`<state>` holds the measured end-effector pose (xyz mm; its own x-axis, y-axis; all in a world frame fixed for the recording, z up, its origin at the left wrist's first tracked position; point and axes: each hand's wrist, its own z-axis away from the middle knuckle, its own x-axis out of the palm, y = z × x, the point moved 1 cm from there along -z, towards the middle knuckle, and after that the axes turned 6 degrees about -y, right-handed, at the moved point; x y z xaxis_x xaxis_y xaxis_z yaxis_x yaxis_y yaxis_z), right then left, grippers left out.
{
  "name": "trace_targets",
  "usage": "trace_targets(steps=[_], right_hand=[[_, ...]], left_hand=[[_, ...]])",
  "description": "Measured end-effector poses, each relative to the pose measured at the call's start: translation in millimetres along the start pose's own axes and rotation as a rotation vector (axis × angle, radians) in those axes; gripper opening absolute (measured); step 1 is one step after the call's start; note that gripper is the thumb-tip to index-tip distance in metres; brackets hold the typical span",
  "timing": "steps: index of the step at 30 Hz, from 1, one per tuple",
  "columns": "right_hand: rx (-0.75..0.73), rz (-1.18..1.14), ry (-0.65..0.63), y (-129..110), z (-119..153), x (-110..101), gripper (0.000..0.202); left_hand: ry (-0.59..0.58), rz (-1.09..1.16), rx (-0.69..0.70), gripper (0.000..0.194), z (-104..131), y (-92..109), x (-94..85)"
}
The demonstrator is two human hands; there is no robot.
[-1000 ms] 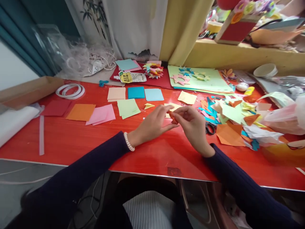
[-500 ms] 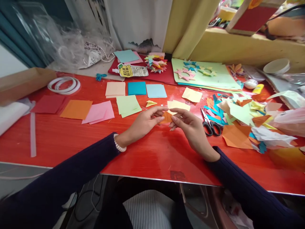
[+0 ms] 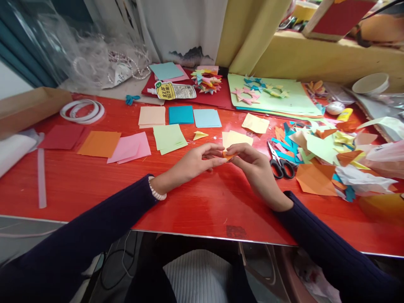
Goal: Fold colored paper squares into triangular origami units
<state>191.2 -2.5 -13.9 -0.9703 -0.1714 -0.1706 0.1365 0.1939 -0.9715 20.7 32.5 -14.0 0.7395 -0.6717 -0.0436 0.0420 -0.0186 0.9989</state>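
Note:
Between the fingertips of both hands is a small folded piece of orange paper (image 3: pixel 227 155), mostly hidden by the fingers. My left hand (image 3: pixel 202 162) pinches its left side with thumb and fingers. From the right, my right hand (image 3: pixel 251 164) grips the other side, fingers bent over the top. Pale yellow paper squares (image 3: pixel 238 138) lie just beyond the fingertips. A small folded yellow paper piece (image 3: pixel 200 135) sits a little beyond my left hand. To the right of my right hand rest scissors (image 3: pixel 280 162) with black handles.
Light green (image 3: pixel 170 139), pink (image 3: pixel 130 147) and orange paper squares (image 3: pixel 99 143) are laid out leftward on the red table (image 3: pixel 189 210). Paper scraps (image 3: pixel 322 147) pile up at the right. A glue tube (image 3: pixel 175 91) and folded paper rings (image 3: pixel 206 81) lie at the back.
The orange paper, earlier showing a wider face between the hands, now shows only a narrow part. The right fingers have curled further over it, and the left fingertips have shifted slightly right.

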Motion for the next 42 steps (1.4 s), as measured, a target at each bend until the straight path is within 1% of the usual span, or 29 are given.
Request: trace_targets(steps=[2, 4, 5, 7, 9, 11, 13, 16, 20, 21, 23, 26, 28, 31, 33, 35, 37, 39, 42], right_hand=[[0.018, -0.019, 0.003, 0.1, 0.4, 0.8, 0.015], [0.053, -0.102, 0.005, 0.0, 0.3, 2.0, 0.017], [0.075, -0.17, 0.005, -0.1, 0.0, 2.7, 0.018], [0.122, -0.292, 0.007, -0.4, -1.1, 3.9, 0.019], [0.179, -0.326, -0.002, -0.5, -2.2, 4.8, 0.024], [0.236, -0.286, -0.018, -0.2, -3.0, 5.2, 0.039], [0.26, -0.242, -0.028, 0.0, -3.3, 5.1, 0.044], [0.219, -0.154, 0.01, -0.5, -3.2, 3.8, 0.037], [0.126, -0.011, 0.076, -1.2, -3.0, 1.3, 0.028], [0.113, 0.002, 0.083, -1.3, -3.0, 0.9, 0.027], [0.107, -0.003, 0.086, -1.7, -3.2, 0.4, 0.026], [0.116, -0.066, 0.068, -3.4, -3.5, 1.2, 0.028], [0.139, -0.129, 0.015, -4.9, -3.5, 3.2, 0.035], [0.184, -0.225, -0.095, -6.6, -2.6, 7.6, 0.05], [0.201, -0.264, -0.133, -7.4, -1.7, 9.7, 0.053], [0.204, -0.287, -0.132, -8.0, -1.1, 10.4, 0.051], [0.221, -0.296, -0.122, -8.5, -0.8, 10.0, 0.051], [0.258, -0.283, -0.111, -9.0, -0.8, 9.3, 0.051], [0.317, -0.258, -0.114, -9.6, -1.1, 8.4, 0.05]], left_hand=[[0.01, -0.077, 0.004, 0.032, -0.1, -1.3, -0.1], [0.053, -0.106, 0.018, 0.029, 0.1, -1.4, -0.8], [0.069, -0.088, 0.021, 0.027, 0.2, -1.2, -1.1], [0.064, -0.016, 0.017, 0.021, 0.6, -0.4, -1.2], [0.046, 0.031, 0.011, 0.016, 1.2, 0.6, -1.2], [0.054, 0.024, 0.017, 0.014, 2.0, 1.1, -1.8], [0.082, -0.002, 0.023, 0.014, 2.8, 0.6, -2.8], [0.101, -0.023, 0.015, 0.015, 3.3, -1.5, -4.1], [0.099, -0.009, -0.041, 0.019, 2.7, -2.8, -3.8], [0.098, -0.02, -0.036, 0.021, 2.6, -2.5, -3.5], [0.1, -0.126, 0.036, 0.025, 3.1, -1.0, -2.8], [0.106, -0.433, 0.203, 0.027, 5.4, 1.0, -2.1], [0.127, -0.587, 0.268, 0.024, 7.0, 0.4, -2.5], [0.191, -0.713, 0.339, 0.025, 8.2, -2.8, -4.0], [0.21, -0.776, 0.382, 0.028, 8.5, -5.3, -4.3], [0.202, -0.781, 0.363, 0.03, 8.5, -6.9, -3.8], [0.198, -0.721, 0.3, 0.029, 8.6, -6.2, -3.1], [0.213, -0.671, 0.26, 0.023, 8.6, -2.9, -2.6], [0.229, -0.619, 0.236, 0.013, 7.4, 2.7, -3.3]])
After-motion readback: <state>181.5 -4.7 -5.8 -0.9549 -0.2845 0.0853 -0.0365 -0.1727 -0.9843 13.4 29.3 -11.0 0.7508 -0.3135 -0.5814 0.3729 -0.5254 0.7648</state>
